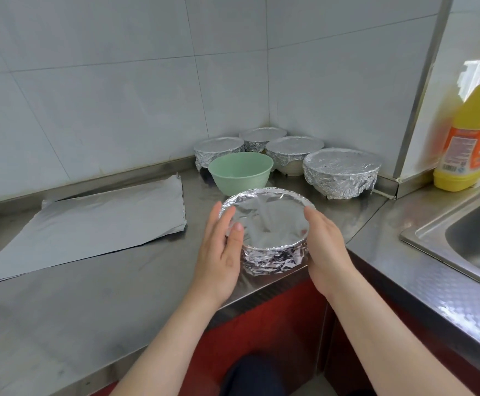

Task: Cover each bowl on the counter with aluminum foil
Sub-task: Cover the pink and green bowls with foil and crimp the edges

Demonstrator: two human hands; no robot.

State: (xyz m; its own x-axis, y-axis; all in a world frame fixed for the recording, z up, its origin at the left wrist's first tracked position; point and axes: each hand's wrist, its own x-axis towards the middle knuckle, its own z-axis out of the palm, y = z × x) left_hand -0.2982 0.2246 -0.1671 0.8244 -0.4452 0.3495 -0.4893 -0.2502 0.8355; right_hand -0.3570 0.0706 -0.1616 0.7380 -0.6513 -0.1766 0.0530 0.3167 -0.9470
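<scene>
Green bowl just behind wrapped bowl

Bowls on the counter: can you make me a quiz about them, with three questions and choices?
1. Where is the green bowl?
A) right behind the nearest wrapped bowl
B) on the floor
C) on a chair

2. How many bowls are wrapped?
A) two
B) five
C) eight

3. The green bowl is:
A) upside down
B) wrapped
C) open on top

Answers:
1 A, it stands just behind the nearest one.
2 B, four back bowls plus the nearest one.
3 C, you can see inside it.
</scene>
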